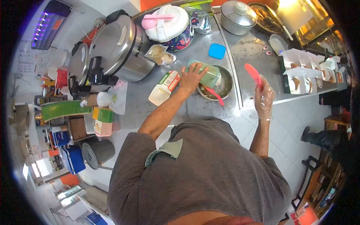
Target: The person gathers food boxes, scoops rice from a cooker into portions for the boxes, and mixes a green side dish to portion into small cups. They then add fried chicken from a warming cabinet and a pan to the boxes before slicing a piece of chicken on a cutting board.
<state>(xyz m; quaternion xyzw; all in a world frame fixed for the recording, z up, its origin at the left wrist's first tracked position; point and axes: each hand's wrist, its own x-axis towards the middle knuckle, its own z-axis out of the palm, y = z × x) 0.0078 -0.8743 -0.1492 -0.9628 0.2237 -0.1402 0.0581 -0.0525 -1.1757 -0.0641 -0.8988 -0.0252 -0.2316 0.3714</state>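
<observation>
My left hand [192, 77] grips a translucent green plastic container [211, 77], which is tipped on its side over a round metal bowl [231, 83]. Dark, wet-looking contents show in that bowl, and a red utensil [215, 96] rests in it with its handle over the near rim. My right hand [264, 98], in a clear plastic glove, holds a red spoon [253, 74] upright, to the right of the bowl. Behind the container a blue square lid [216, 51] lies on the metal counter. An opened paper food box [164, 89] sits left of my left hand.
Large steel cookers [114, 48] stand at the left, beside a patterned rice pot [170, 30]. A lidded grey pot [238, 18] and a dark pan [264, 17] are at the back. Open boxes of food [300, 69] line the right counter. Someone's leg [318, 137] shows at right.
</observation>
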